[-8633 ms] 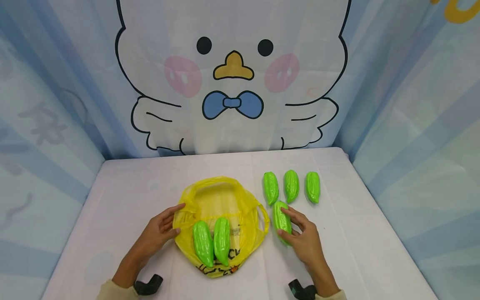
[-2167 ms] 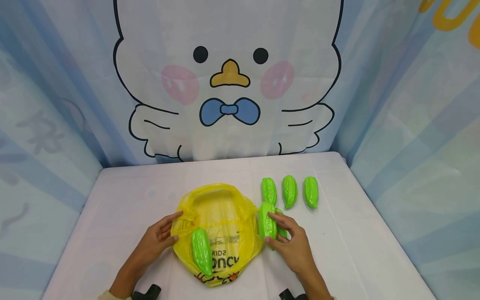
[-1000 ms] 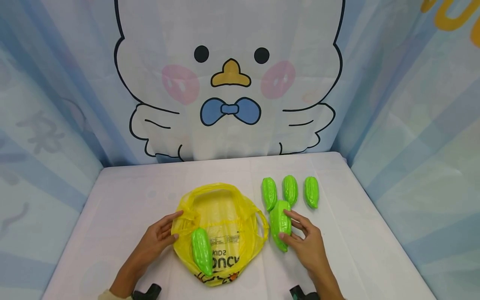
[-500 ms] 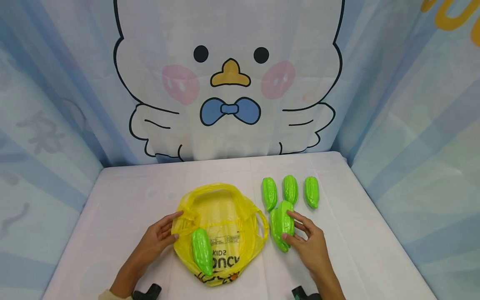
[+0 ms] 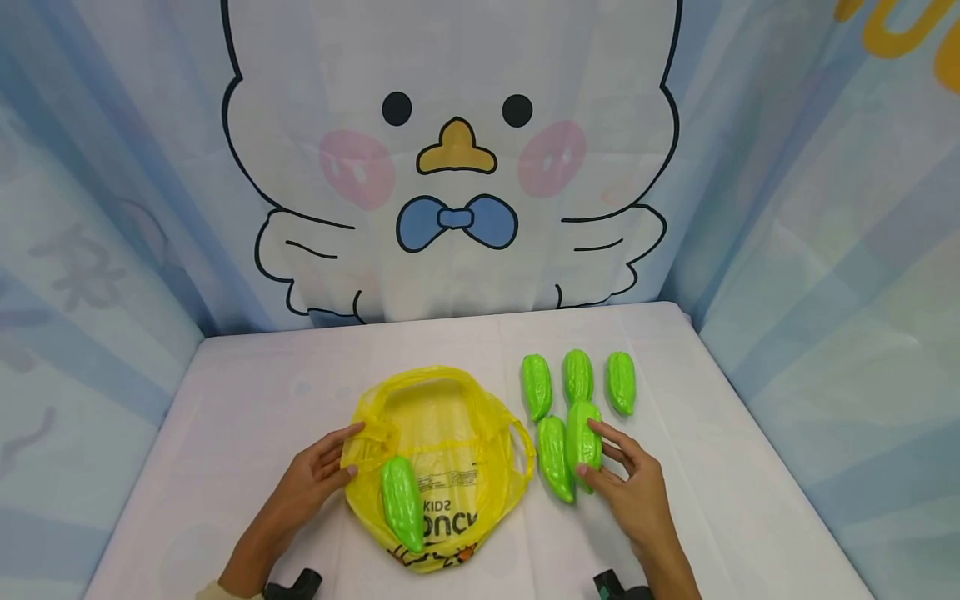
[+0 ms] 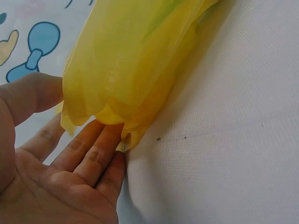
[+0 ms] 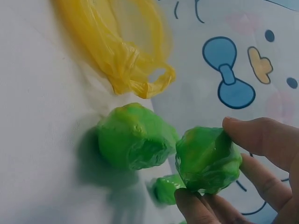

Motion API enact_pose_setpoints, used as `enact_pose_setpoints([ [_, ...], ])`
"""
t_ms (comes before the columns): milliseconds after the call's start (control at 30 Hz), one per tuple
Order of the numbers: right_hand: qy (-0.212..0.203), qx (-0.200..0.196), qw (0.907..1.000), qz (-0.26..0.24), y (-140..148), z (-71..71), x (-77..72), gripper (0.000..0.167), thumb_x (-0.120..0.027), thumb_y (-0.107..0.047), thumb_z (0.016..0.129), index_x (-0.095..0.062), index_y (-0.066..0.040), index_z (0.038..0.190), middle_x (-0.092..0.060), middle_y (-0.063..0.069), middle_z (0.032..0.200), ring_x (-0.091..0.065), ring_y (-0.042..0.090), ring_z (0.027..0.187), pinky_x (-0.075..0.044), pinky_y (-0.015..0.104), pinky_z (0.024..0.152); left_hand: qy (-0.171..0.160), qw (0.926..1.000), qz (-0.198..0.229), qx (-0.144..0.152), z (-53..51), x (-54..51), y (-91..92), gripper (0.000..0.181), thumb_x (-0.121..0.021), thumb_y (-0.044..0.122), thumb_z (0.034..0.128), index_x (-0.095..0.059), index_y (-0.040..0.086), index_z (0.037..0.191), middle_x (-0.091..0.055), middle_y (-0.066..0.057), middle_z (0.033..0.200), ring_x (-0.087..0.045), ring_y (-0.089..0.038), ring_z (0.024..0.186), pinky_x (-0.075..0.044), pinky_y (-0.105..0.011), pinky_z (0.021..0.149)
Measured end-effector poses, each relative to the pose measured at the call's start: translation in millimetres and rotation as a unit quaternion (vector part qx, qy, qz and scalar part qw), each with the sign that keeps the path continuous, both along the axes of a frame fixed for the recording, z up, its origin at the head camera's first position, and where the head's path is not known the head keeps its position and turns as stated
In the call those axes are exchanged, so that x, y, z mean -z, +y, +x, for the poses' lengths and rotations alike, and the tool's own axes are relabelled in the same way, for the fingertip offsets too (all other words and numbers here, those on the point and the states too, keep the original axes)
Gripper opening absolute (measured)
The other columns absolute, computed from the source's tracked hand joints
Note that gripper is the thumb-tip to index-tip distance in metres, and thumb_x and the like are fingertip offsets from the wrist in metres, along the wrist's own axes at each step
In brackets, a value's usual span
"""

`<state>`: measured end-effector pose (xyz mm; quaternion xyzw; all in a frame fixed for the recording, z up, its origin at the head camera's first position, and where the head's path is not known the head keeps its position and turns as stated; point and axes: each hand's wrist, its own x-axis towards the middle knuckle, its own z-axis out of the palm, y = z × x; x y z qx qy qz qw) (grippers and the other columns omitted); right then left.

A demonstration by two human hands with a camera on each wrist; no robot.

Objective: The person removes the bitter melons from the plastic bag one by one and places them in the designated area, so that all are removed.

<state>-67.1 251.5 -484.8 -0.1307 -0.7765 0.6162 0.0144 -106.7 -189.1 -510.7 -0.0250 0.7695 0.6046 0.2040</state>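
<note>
1. Right of the right hand point(image 5: 637, 492), I see bare white cloth-covered table point(image 5: 742, 483) to cross.
2. Left of it, a glossy green ridged gourd point(image 5: 553, 460) lies just beside the held gourd point(image 5: 582, 442), blocking the low way to the thin yellow plastic bag point(image 5: 491, 500).
3. Ahead, three matching gourds point(image 5: 577, 375) leave slim gaps.
4. The bag opens upward, reachable from above; the left hand point(image 5: 311, 477) fills its left side.

Bright green toy bitter gourds point(image 5: 582, 442), black-lettered yellow bag point(image 5: 442, 412), white tablecloth point(image 5: 262, 400), blue-striped right curtain point(image 5: 825, 292), far white pink-cheeked cartoon chick point(image 5: 457, 58)
</note>
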Motion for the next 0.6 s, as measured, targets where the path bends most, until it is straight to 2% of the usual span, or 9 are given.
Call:
enact_pose_setpoints([
  [133, -0.012, 0.004, 0.9999, 0.005, 6.3, 0.7, 1.8, 0.071, -0.084, 0.003, 0.087, -0.06, -0.018, 0.151, -0.046, 0.002, 0.164, -0.054, 0.021, 0.136, -0.06, 0.015, 0.092, 0.0, 1.0, 0.0, 0.0, -0.1, 1.3, -0.1, 0.067, -0.069, 0.016, 0.1039, -0.04, 0.019, 0.165, -0.028, -0.013, 0.176, -0.038, -0.035, 0.159, -0.05, -0.029, 0.117],
  [600, -0.046, 0.0, 0.9984, 0.033, 14.6, 1.2, 15.5, 0.071, -0.08, 0.004, 0.088, -0.059, -0.018, 0.152, -0.043, 0.006, 0.167, -0.051, 0.031, 0.143, -0.059, 0.015, 0.093, -0.004, 0.9999, -0.007, -0.007, -1.1, 1.9, -0.1, 0.067, -0.07, 0.019, 0.103, -0.042, 0.02, 0.164, -0.03, -0.012, 0.175, -0.038, -0.035, 0.159, -0.049, -0.031, 0.118],
])
